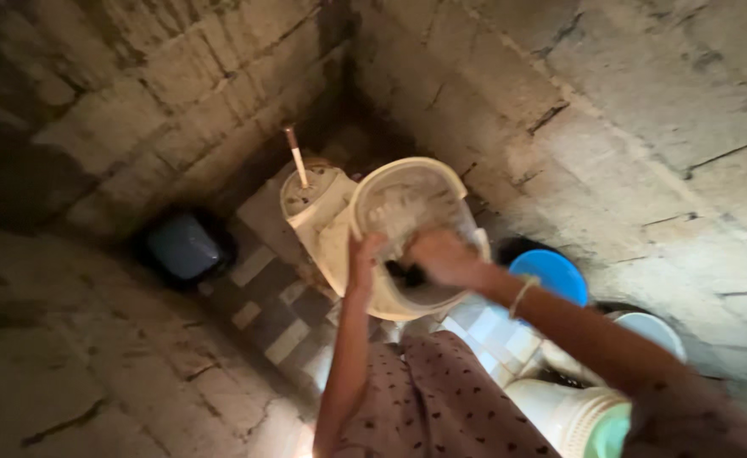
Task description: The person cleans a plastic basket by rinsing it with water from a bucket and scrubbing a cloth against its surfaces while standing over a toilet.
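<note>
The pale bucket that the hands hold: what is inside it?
Inside the pale bucket, the right hand presses something dark against the wet, whitish wall. The left hand grips the rim. The bottom is hidden by the hands.

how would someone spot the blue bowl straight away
Start at the corner where the two rough block walls meet, then follow the right wall down past the cream plastic bucket both hands hold. The round bright blue bowl sits just beyond the right forearm, the only vivid blue among pale containers.
</note>
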